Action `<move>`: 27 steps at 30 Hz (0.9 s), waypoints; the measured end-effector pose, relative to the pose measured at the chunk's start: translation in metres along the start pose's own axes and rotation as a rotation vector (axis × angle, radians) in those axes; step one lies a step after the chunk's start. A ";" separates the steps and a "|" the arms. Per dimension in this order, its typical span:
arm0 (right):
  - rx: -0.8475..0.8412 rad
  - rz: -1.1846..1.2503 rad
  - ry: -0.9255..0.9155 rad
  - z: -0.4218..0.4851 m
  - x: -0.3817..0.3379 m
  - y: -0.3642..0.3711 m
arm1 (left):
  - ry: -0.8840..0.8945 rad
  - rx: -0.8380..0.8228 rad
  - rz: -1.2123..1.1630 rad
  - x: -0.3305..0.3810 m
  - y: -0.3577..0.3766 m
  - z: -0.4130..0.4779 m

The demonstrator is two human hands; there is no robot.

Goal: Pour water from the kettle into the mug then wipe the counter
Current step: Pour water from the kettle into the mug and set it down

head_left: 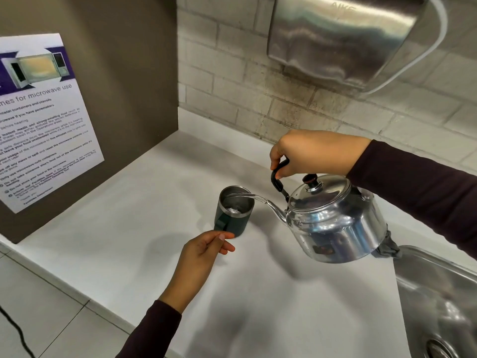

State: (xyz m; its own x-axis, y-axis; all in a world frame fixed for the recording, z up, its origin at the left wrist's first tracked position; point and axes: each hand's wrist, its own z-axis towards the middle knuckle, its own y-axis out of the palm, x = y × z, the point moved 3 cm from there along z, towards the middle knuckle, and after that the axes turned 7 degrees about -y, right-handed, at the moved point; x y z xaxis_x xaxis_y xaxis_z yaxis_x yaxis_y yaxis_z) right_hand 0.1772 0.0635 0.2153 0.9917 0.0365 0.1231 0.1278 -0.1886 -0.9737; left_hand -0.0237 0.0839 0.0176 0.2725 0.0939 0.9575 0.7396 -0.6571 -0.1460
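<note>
Wrapped around the black handle of the kettle [333,218], my right hand [315,153] holds the steel pot lifted off the counter [167,228] and tipped toward my left, so that its thin spout points down into the mug [233,210]. I hold it from above because the handle arches over the lid, which lets me control the tilt with my wrist. A clear stream of water [247,196] arcs from the spout over the rim and lands inside the mug, where a little water already glints at the bottom. My left hand [206,250] pinches the mug's handle between thumb and fingertips, keeping the dark green mug steady and upright on the white counter while it fills. The mug stands near the middle of the counter, just left of the kettle's spout. A steel sink [438,293] lies to my right, and a bit of grey cloth [389,248] peeks out behind the kettle at the sink's edge, probably what I will need for wiping. Above hangs a metal hand dryer [343,40]; a microwave notice [44,120] is on the panel to my left.
</note>
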 end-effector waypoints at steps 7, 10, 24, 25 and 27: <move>0.027 0.013 0.016 -0.001 0.002 0.001 | 0.005 0.004 -0.008 0.000 0.001 -0.001; 0.044 0.003 0.010 -0.006 0.002 0.005 | 0.004 -0.001 0.002 0.001 0.003 0.000; 0.332 0.210 0.216 -0.080 0.024 0.038 | 0.005 -0.070 0.029 0.002 0.023 0.000; 0.369 0.238 0.263 -0.089 0.028 0.043 | 0.004 -0.075 0.027 0.002 0.025 -0.001; 0.443 0.305 0.384 -0.110 0.037 0.054 | -0.002 -0.094 0.038 0.003 0.031 0.000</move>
State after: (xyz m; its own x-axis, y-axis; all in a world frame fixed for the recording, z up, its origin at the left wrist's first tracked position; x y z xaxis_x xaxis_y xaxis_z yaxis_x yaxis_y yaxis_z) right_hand 0.2223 -0.0534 0.1880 0.9270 -0.3226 -0.1913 -0.0957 0.2897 -0.9523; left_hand 0.0001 0.0639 0.0159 0.3012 0.0690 0.9511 0.6677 -0.7273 -0.1587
